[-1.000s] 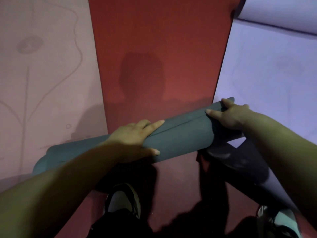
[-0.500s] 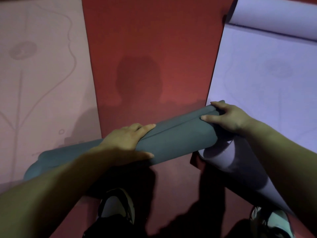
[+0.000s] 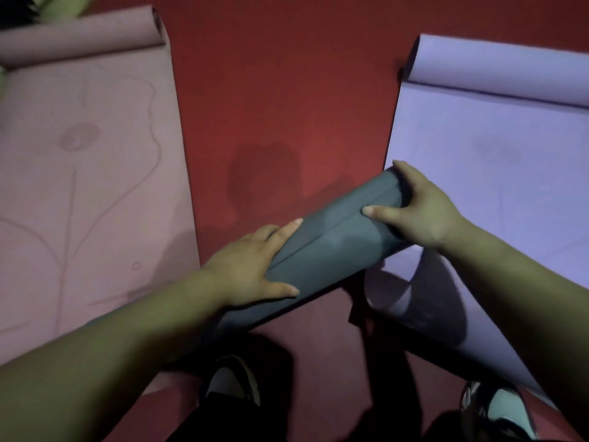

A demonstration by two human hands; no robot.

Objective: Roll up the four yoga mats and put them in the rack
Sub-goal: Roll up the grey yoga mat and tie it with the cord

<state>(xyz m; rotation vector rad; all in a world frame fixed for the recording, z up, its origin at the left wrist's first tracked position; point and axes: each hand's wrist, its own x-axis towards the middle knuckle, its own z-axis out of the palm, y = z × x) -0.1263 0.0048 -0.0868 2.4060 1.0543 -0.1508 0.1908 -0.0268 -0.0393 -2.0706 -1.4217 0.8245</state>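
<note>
My left hand (image 3: pixel 251 266) clasped round the grey rolled mat (image 3: pixel 334 250), right hand (image 3: pixel 427 212) gripping its end (roll aslant), pink mat (image 3: pixel 95 186) and purple mat (image 3: pixel 494 154) flanking.

Mats in view: 3 for sure. Rolled: 1, the grey mat (image 3: pixel 331 250). Laid out: 2, i.e. 1 pink mat (image 3: pixel 95 186) and 1 lavender mat (image 3: pixel 494 170). Curled ends: pink 1, lavender 2. Also 1 green roll (image 3: pixel 60 8), cut off at the top left corner, can't tell if it's a mat. Hands: 2, left hand (image 3: pixel 248 269) and right hand (image 3: pixel 424 212). Shoes: 2, left shoe (image 3: pixel 229 381) and right shoe (image 3: pixel 500 406).
</note>
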